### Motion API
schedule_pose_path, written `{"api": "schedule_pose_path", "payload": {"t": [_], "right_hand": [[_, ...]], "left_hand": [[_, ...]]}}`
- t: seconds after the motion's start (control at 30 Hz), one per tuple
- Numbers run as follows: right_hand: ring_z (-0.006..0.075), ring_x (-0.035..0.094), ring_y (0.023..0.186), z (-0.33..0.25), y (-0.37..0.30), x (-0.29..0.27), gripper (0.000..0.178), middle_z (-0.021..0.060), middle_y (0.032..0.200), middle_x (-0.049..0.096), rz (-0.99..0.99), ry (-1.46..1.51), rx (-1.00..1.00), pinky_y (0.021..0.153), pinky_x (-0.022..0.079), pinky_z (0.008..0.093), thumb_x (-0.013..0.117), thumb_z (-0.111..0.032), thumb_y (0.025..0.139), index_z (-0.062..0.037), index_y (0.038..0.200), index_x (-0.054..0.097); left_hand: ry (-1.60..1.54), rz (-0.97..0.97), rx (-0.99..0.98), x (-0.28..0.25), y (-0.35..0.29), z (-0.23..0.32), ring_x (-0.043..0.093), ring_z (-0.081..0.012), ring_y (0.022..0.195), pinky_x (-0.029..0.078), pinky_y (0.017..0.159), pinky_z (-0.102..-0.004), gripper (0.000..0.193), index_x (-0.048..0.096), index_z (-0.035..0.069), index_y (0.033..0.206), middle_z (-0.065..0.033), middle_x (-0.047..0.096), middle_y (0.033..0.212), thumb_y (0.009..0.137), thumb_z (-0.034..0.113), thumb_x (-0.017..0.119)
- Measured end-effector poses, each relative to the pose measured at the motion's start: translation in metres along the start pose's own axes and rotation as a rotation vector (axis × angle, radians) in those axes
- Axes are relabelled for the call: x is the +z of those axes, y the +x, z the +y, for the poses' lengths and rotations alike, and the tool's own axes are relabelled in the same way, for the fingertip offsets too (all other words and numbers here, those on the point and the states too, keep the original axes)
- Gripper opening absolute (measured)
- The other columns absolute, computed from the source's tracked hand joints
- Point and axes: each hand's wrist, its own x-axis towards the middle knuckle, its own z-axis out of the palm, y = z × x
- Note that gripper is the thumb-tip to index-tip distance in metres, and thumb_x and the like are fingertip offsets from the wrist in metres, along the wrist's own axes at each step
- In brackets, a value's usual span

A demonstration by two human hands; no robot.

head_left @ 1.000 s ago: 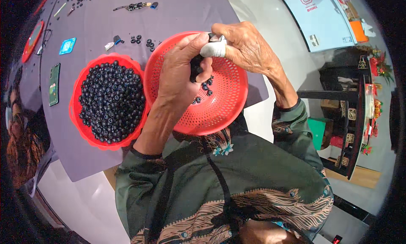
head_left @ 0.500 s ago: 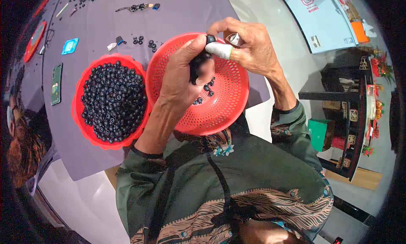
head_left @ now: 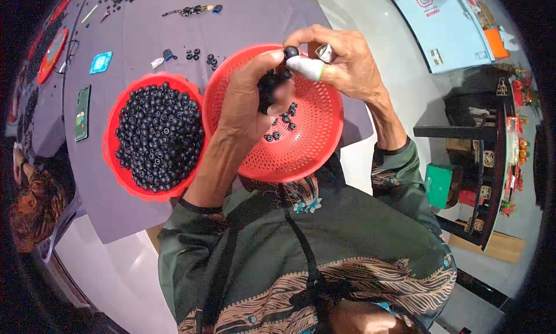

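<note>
My left hand (head_left: 246, 99) is cupped over a red colander (head_left: 315, 143), curled round several small black beads (head_left: 267, 93). Its thumb tip meets a single round black bead (head_left: 291, 52), which my right hand (head_left: 347, 64) pinches between finger and thumb. A white cover (head_left: 306, 67) wraps the right thumb, and a silvery ring-like piece sits on another finger. More black beads (head_left: 286, 121) lie in the bottom of the colander. To the left, a red scalloped bowl (head_left: 110, 154) is heaped with black beads (head_left: 159, 134), some showing a ring-shaped hole.
Loose beads (head_left: 197, 54) lie beyond the colander on the grey-covered table (head_left: 231, 15). A dark green phone (head_left: 83, 112) and a blue packet (head_left: 101, 62) are at the left. A black shelf (head_left: 486, 160) and a pale blue box (head_left: 437, 30) stand to the right.
The view has shifted slightly, so the table things sit a little to the right. Both hands keep their hold, and the pinched bead shows a bit more between the fingers.
</note>
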Motion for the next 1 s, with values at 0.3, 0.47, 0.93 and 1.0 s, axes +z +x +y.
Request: {"api": "schedule_pose_path", "payload": {"t": [0.3, 0.47, 0.93, 1.0], "right_hand": [[0.0082, 0.048, 0.053, -0.002, -0.003, -0.006, 0.022, 0.0012, 0.063, 0.054, -0.012, 0.140, 0.129, 0.047, 0.036, 0.0224, 0.067, -0.016, 0.071, -0.0033, 0.088, 0.061], [0.0093, 0.051, 0.054, 0.003, -0.007, 0.000, 0.026, 0.0035, 0.066, 0.057, 0.066, 0.045, 0.024, 0.048, 0.039, 0.0226, 0.067, -0.015, 0.068, -0.0031, 0.091, 0.062], [0.0171, 0.047, 0.046, -0.005, -0.011, 0.014, 0.042, 0.0066, 0.058, 0.051, 0.338, -0.349, -0.346, 0.041, 0.037, 0.0277, 0.058, -0.001, 0.052, 0.0015, 0.094, 0.061], [0.0168, 0.045, 0.045, -0.007, -0.011, 0.017, 0.042, 0.0057, 0.055, 0.046, 0.345, -0.375, -0.387, 0.040, 0.036, 0.0286, 0.058, -0.002, 0.052, 0.0030, 0.094, 0.061]], "left_hand": [[0.003, -0.115, 0.043, -0.004, 0.001, -0.004, 0.041, -0.0046, 0.049, 0.028, 0.034, -0.0169, 0.020, 0.052, 0.002, 0.089, -0.0013, 0.048, 0.067, 0.085, 0.022, 0.053], [0.042, -0.018, 0.060, 0.003, 0.000, -0.002, 0.042, -0.0049, 0.050, 0.028, 0.034, -0.0172, 0.018, 0.054, 0.002, 0.085, -0.0006, 0.049, 0.069, 0.085, 0.020, 0.053], [-0.051, 0.005, 0.082, 0.006, 0.000, -0.006, 0.043, -0.0055, 0.051, 0.031, 0.037, -0.0174, 0.017, 0.051, 0.004, 0.084, -0.0001, 0.048, 0.069, 0.084, 0.021, 0.054], [-0.065, 0.018, 0.073, 0.005, 0.000, -0.008, 0.043, -0.0055, 0.052, 0.031, 0.037, -0.0176, 0.017, 0.051, 0.004, 0.084, 0.0000, 0.048, 0.069, 0.084, 0.021, 0.054]]}}
